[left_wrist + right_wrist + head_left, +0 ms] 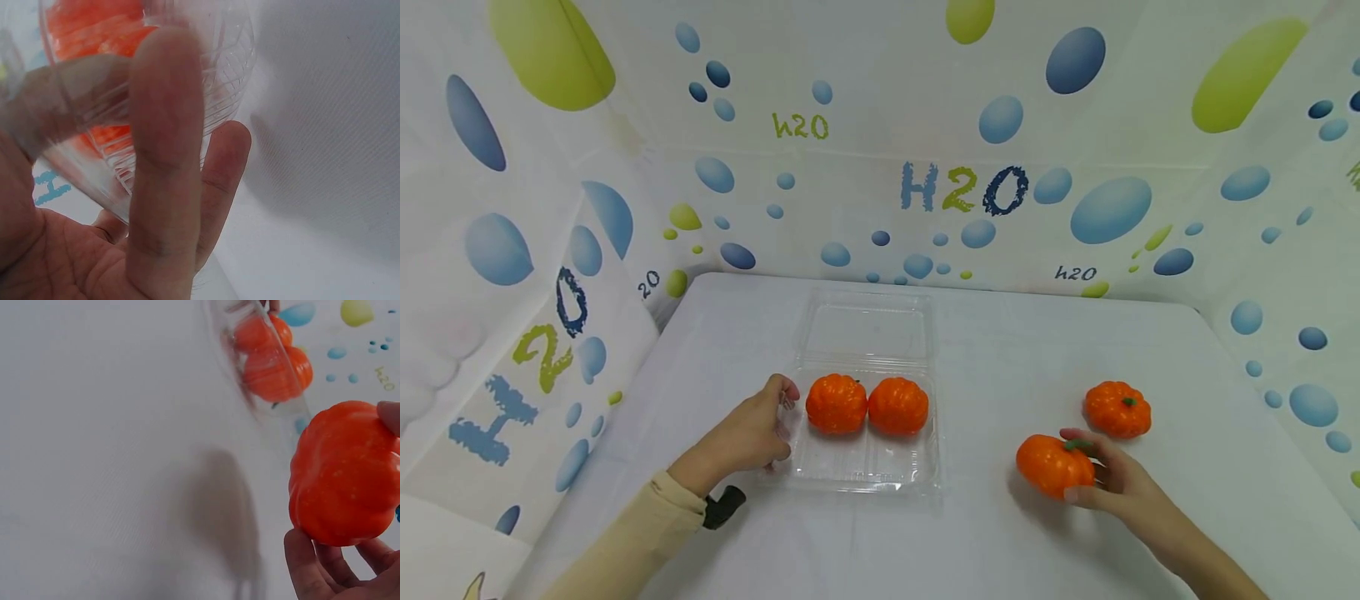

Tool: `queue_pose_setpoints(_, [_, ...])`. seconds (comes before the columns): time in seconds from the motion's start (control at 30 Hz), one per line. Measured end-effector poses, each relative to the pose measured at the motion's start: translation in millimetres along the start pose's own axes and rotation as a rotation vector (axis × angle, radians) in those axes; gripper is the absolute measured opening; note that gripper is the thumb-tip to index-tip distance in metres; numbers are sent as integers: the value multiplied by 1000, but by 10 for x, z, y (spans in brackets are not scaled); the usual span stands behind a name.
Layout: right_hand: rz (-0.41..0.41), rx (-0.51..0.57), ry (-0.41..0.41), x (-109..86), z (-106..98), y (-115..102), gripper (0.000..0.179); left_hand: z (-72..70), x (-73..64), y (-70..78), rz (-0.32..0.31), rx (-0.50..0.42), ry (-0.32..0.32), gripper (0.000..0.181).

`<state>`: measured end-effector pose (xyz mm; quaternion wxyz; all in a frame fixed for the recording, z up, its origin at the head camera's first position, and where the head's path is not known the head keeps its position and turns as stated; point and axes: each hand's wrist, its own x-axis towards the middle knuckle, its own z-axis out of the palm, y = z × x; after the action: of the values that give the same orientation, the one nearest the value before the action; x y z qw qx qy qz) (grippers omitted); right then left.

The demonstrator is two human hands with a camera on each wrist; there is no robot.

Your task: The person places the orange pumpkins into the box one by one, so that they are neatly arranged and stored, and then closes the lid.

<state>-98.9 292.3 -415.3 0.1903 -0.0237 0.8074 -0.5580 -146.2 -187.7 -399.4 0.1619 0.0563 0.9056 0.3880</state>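
A clear plastic clamshell box [868, 473] lies with its lid folded back on the white table. In its tray sit two orange pumpkins side by side, a left pumpkin [837, 404] and a right pumpkin [898, 407]. My left hand [748, 433] grips the tray's left wall, and the left wrist view shows its fingers [165, 162] bent around the clear ridged side. To the right of the box, my right hand [1123, 487] holds another orange pumpkin [347, 475] with a green stem, raised above the table with its shadow below.
One more orange pumpkin [1117, 409] rests on the table just beyond my right hand. A white sheet with blue and green spots and H2O lettering [964, 190] stands behind and along both sides. A black object [724, 507] shows at my left wrist.
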Motion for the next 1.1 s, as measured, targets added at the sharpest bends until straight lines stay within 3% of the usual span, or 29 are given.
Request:
queue_pose_setpoints(0.47, [-143,115,-114,104,264,-277,45,1,3,3,2,8,4,64])
queue_pose_setpoints(0.6, [-173,136,-157,155,380,-380,45,2,5,1,-1,7,3,64])
queue_pose_setpoints(0.87, [-166,154,-160,295,628,-609,45,0,4,-1,0,-1,7,64])
queue_pose_setpoints(1.1, [-239,257,-228,385,781,-752,47,3,1,-6,1,-7,6,64])
